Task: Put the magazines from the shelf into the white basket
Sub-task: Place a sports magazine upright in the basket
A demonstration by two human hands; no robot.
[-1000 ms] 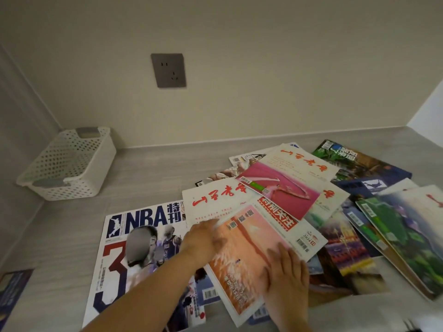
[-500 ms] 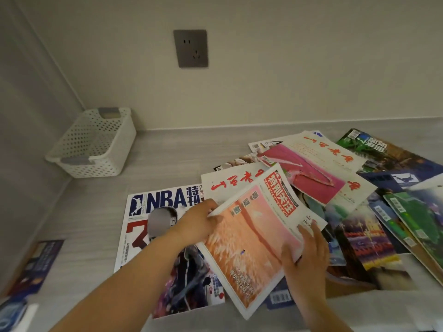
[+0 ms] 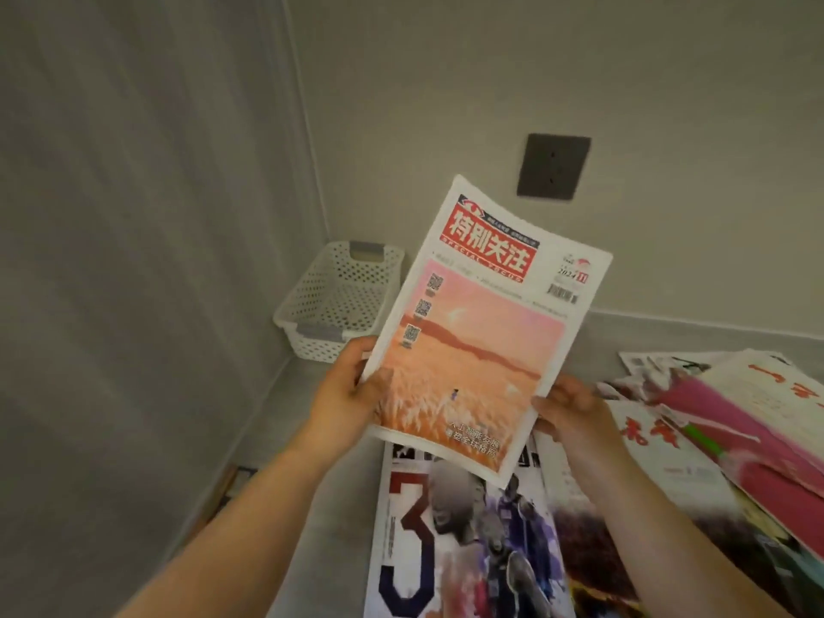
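Both hands hold one pink-covered magazine (image 3: 481, 341) up off the shelf (image 3: 339, 550), its cover facing the camera. A red masthead block runs across the top, and below it is a pink and orange landscape photograph. The left hand (image 3: 348, 390) grips the lower left edge, with the thumb lying on the cover and the fingers curled round behind. The right hand (image 3: 570, 408) holds the lower right edge with its fingers curled round it (most of that hand is hidden behind the paper, so how the grip sits is hard to tell). The magazine is slightly tilted, with its top leaning toward the back wall (image 3: 669, 104) and its upper corners bending a little.

The white basket (image 3: 334, 301) stands on the shelf in the far left corner where the two walls meet. It is perforated, with grey handle pieces at both ends. In this view the magazine's left edge overlaps the basket's right side.

Under the held magazine a basketball magazine (image 3: 463, 541) with a large "3" lies flat on the shelf. To its right is a loose pile of magazines (image 3: 735, 425), overlapping one another. A dark wall socket (image 3: 554, 166) sits on the back wall above.
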